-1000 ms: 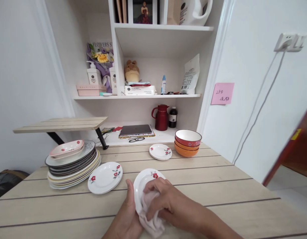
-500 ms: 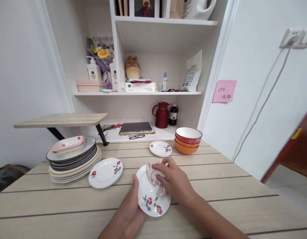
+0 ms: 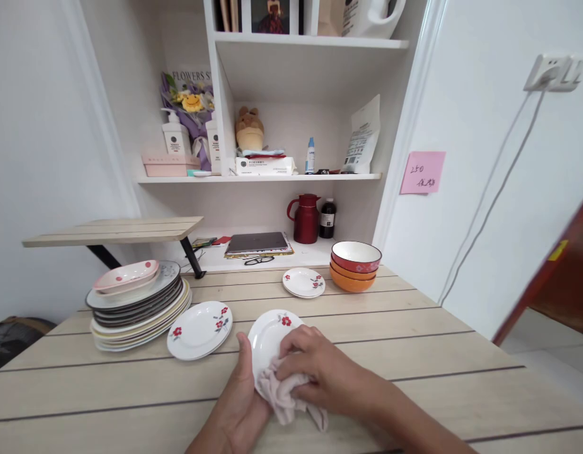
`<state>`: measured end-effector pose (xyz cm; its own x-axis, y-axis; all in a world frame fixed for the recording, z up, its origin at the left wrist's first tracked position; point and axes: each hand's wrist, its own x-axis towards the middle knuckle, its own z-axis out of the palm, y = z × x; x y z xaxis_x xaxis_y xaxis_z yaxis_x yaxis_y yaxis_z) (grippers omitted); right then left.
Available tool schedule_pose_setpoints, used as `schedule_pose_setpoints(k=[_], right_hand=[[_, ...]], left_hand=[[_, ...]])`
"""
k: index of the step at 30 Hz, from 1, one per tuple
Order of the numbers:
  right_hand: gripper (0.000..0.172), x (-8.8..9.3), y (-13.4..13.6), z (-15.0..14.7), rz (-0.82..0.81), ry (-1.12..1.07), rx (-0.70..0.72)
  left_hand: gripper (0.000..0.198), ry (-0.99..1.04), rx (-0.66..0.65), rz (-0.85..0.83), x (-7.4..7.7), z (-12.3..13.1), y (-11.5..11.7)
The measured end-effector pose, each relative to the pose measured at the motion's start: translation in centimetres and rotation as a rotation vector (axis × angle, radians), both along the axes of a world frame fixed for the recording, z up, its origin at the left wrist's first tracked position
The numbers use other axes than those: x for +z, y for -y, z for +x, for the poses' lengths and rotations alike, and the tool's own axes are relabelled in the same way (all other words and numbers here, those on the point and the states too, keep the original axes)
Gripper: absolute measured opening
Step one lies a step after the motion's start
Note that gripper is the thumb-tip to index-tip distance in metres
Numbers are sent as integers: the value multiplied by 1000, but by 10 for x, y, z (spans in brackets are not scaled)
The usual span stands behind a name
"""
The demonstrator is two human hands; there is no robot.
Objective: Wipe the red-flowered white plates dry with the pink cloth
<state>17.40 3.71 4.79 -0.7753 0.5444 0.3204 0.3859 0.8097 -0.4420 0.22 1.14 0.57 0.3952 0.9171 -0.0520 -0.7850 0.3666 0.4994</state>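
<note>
My left hand supports a small white plate with red flowers, palm beneath it and thumb along its left edge. Bunched in my right hand is a pale pink cloth, pressed against the plate's lower part and hanging past the rim. The flowers show near the plate's top; its lower right is covered by cloth and fingers. To the left lie matching flowered plates, one on another. Farther back, smaller flowered plates sit beside stacked bowls, red on top and orange below.
A tall plate stack topped with pink-dotted dishes stands at the left, by a raised wooden stand. Along the back are a closed laptop, eyeglasses, a red jug and a dark bottle, under a shelf.
The held plate has turned, so its flowers now show at the top instead of the bottom. My right hand has brought the cloth from the plate's upper part down to its lower edge.
</note>
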Motion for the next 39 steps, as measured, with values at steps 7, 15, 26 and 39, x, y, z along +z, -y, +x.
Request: schedule_pose_setpoints(k=[7,15,26,39], right_hand=[[46,-12,-19,11,-102,-150,-400],[71,-2,2,10,-433,-210,-175],[49,-7,-15,12,-753,-751,-385],[45,-20,16,-21,-1656,-939,-228]], left_hand=[[59,-78,118,-27,5,5,4],[58,-174,206,-99,15,-2,6],[54,-292,317,-137,14,-8,1],[57,-644,267,-78,25,-3,7]])
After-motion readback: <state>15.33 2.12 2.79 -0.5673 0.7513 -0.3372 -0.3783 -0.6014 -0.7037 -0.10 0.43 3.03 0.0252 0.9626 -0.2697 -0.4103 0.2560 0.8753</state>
